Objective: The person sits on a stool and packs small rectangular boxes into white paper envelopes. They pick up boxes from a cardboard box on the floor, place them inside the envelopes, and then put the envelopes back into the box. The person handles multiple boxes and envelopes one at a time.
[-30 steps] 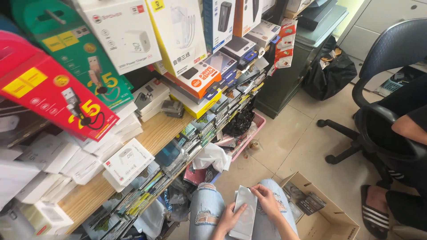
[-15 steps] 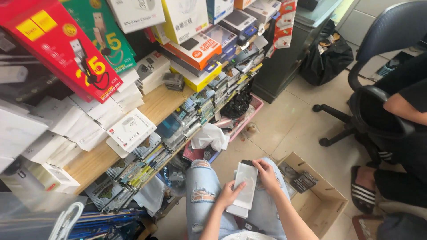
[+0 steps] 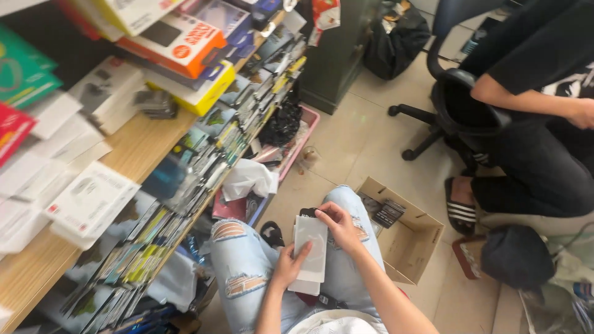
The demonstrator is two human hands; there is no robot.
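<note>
I sit with ripped light blue jeans (image 3: 247,272) and hold a stack of flat white packets (image 3: 309,252) over my lap. My left hand (image 3: 288,266) grips the stack's lower left edge, thumb on the top packet. My right hand (image 3: 339,226) holds the stack's upper right corner, fingers curled over the top edge. A dark item (image 3: 307,213) peeks out just above the packets.
A wooden shelf (image 3: 142,148) at left carries white, orange and yellow boxes, with several hanging packs along its front edge. An open cardboard box (image 3: 405,238) stands on the tiled floor at my right. Another person (image 3: 538,117) sits on a black office chair (image 3: 455,105) beyond it.
The view has tilted down and to the right, so the shelf slid left and the seated person came closer into view. My hands keep the same hold on the packets.
</note>
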